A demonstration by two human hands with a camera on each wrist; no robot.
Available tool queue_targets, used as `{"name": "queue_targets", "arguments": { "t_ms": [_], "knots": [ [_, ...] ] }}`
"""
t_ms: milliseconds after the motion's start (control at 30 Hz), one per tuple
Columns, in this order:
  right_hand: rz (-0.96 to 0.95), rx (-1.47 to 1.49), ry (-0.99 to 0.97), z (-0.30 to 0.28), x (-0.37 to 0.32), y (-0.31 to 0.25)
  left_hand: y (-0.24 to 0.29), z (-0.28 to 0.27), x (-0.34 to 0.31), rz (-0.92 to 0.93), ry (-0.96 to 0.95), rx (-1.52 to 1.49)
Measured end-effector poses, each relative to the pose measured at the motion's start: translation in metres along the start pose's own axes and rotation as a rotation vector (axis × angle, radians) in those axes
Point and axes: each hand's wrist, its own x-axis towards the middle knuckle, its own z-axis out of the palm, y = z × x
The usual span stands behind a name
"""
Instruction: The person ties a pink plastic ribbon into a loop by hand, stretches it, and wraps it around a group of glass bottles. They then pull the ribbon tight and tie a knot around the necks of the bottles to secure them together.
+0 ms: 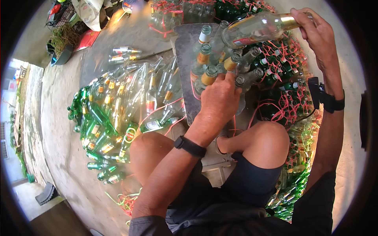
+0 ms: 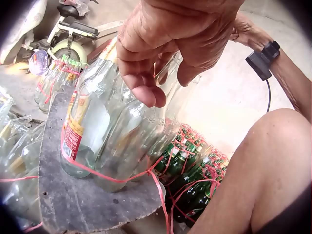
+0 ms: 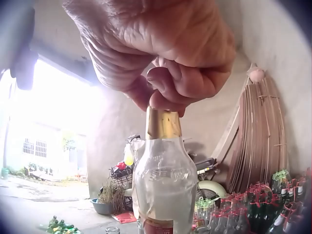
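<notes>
My right hand [image 1: 317,37] grips a clear glass bottle [image 1: 252,30] by its gold-labelled neck. In the head view the bottle lies nearly level, base to the left, above the other bottles. The right wrist view shows curled fingers [image 3: 178,90] at its top. My left hand [image 1: 221,98] reaches into a cluster of upright clear bottles [image 1: 203,57], its fingers curled at a bottle neck [image 2: 171,66]; the hand partly hides that neck. Pink twine [image 2: 114,179] runs around the lower part of the cluster, which stands on a dark slab [image 2: 97,209].
Loose clear and green bottles [image 1: 118,98] lie on the floor to the left. Green bottles bundled with pink twine [image 1: 275,63] stand on the right. More tied bottles [image 1: 167,15] are at the back. Bent knees [image 1: 267,139] flank the slab's near side. Tangled twine [image 1: 128,202] lies lower left.
</notes>
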Motion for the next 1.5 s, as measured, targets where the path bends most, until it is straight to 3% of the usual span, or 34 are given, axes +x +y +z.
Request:
{"name": "queue_targets", "arguments": {
  "t_ms": [33, 100, 233, 333, 533, 633, 700, 933, 1033, 1100, 1433, 1500],
  "knots": [
    [-0.001, 0.000, -0.003, 0.006, 0.003, 0.002, 0.000, 0.000, 0.000, -0.012, -0.009, 0.003],
    [-0.177, 0.083, -0.043, 0.022, 0.009, 0.009, 0.001, 0.001, 0.001, -0.026, -0.017, 0.004],
    [-0.104, 0.018, -0.111, 0.037, 0.010, 0.001, 0.003, 0.000, 0.000, -0.024, -0.014, 0.017],
    [-0.157, 0.112, -0.156, 0.052, 0.013, -0.001, 0.003, 0.001, 0.000, -0.026, -0.009, 0.019],
    [-0.202, -0.034, -0.207, 0.071, 0.006, -0.025, 0.003, 0.002, -0.001, -0.025, 0.002, 0.022],
    [-0.153, 0.192, -0.132, 0.073, -0.004, -0.051, 0.003, 0.001, -0.001, -0.024, -0.003, 0.021],
    [-0.203, -0.013, -0.191, 0.069, -0.002, -0.053, 0.004, 0.001, -0.001, -0.032, -0.016, 0.019],
    [-0.200, 0.067, -0.220, 0.073, 0.003, -0.075, 0.006, -0.001, -0.002, -0.038, -0.012, 0.017],
    [-0.145, -0.143, -0.183, 0.075, 0.004, -0.085, 0.007, -0.002, -0.002, -0.039, -0.026, 0.021],
    [-0.238, -0.213, -0.187, 0.078, 0.011, -0.078, 0.007, -0.002, -0.002, -0.046, -0.038, 0.027],
    [-0.208, -0.245, -0.208, 0.079, 0.014, -0.076, 0.007, -0.003, -0.001, -0.044, -0.054, 0.019],
    [-0.215, -0.187, -0.289, 0.079, 0.015, -0.075, 0.007, -0.003, -0.002, -0.044, -0.049, 0.019]
  ]
}}
